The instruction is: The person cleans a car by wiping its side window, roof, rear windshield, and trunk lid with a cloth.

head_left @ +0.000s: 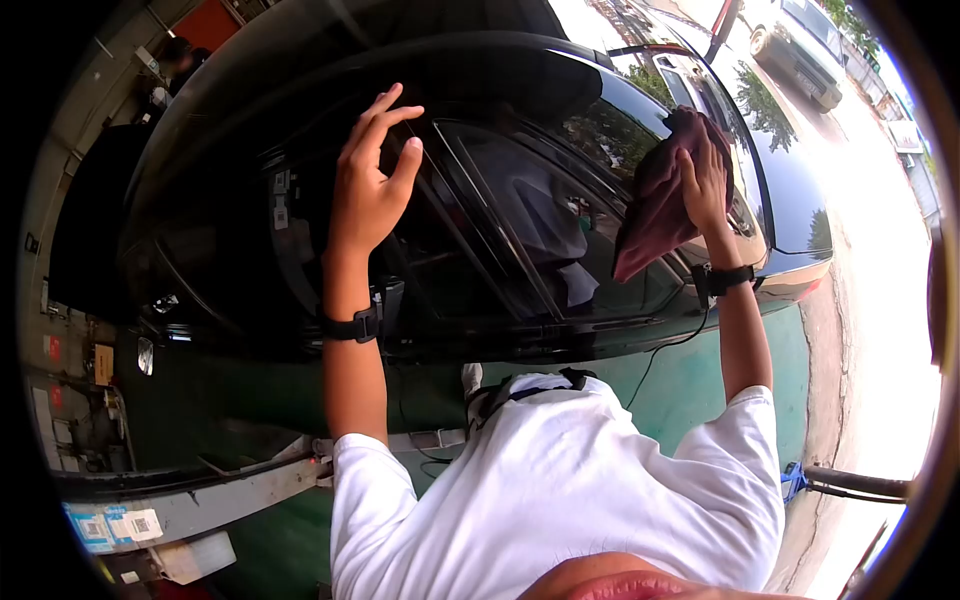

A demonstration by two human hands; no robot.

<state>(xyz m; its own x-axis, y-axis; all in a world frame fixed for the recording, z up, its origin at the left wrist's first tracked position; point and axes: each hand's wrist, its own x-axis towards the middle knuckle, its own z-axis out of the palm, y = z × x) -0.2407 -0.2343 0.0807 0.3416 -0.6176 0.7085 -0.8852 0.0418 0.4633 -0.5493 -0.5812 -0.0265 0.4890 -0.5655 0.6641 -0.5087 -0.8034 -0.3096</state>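
A glossy black car (560, 330) stretches across the view in front of me. My right hand (706, 182) lies over a dark maroon cloth (655, 195), pressing it to the car's upper surface near the rear. The cloth is bunched at the top, and one corner hangs down toward the side windows. My left hand (372, 175) is raised in front of the car's dark side, fingers curved and apart, with nothing in it. Whether its fingertips touch the car I cannot tell. Each wrist wears a black strap.
A thin black cable (655, 352) runs down from my right wrist. Below the car is a green floor (640, 380), with a grey metal beam (240, 500) at lower left. Another person (178, 65) is at the upper left; a white vehicle (795, 45) stands outside at the upper right.
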